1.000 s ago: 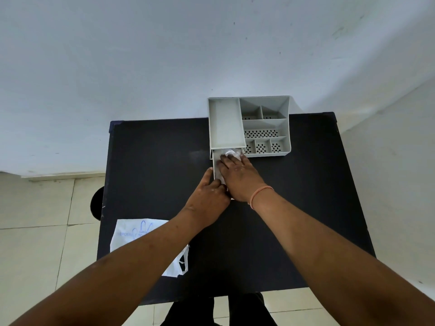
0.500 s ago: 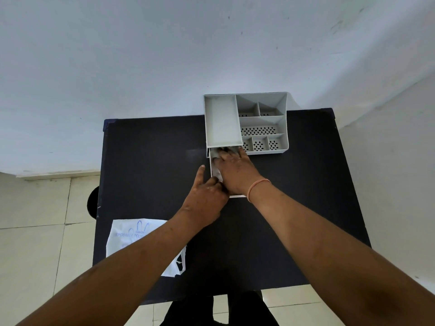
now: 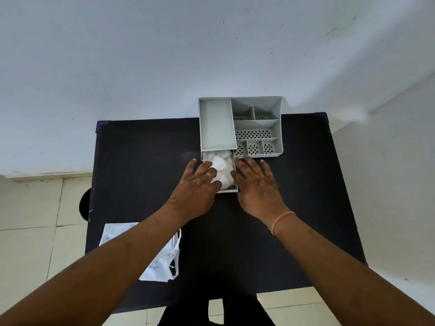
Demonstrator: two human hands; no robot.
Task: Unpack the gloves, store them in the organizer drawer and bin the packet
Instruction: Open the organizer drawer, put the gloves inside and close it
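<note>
The white gloves (image 3: pixel 221 169) lie bunched in the pulled-out drawer (image 3: pixel 227 190) of the grey organizer (image 3: pixel 240 127). My left hand (image 3: pixel 196 185) rests on them, fingers loosely curled, gripping nothing. My right hand (image 3: pixel 256 184) lies flat and spread beside the drawer. The empty packet (image 3: pixel 155 262) (white, torn) sits on the black table (image 3: pixel 270 243), near my left forearm.

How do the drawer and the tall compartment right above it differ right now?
The drawer is pulled out toward the person; the tall compartment sits fixed in the organizer.
The drawer holds crumpled white gloves; the tall compartment looks empty.
The left hand rests fingers on the drawer's contents and the right hand lies beside it; neither touches the tall compartment.
Both are grey, open-topped and about equally wide.
</note>
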